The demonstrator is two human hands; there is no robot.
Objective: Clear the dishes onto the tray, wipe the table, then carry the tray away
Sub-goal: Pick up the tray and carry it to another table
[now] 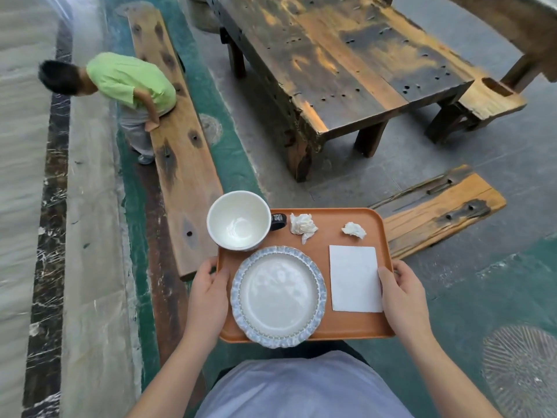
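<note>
**Ana:** Is the job nearly done?

**Ben:** It looks that way. The big wooden table [331,67] has nothing on it that shows, so the clearing seems finished. Whether it got wiped, the picture cannot tell.

**Ana:** Where is the tray?

**Ben:** The orange tray [355,327] is up in the air, in front of the person's tummy and away from the table. The left hand [208,294] grips the left edge, thumb curled over the rim. The right hand [402,297] grips the right edge the same way, and its thumb lies on the edge of the flat napkin.

**Ana:** What rides on it?

**Ben:** The plate [278,297] with the blue rim sits at the near left and sticks out a little over the near edge. The white cup [239,220] stands at the far left corner. The flat napkin [354,279] lies on the right. Two crumpled tissues, one bigger [303,226] and one smaller [353,230], lie along the far side.

**Ana:** So what is left?

**Ben:** Only carrying it off, most likely. Another person in a green shirt [129,79] bends by the long bench [177,140] on the left.
</note>
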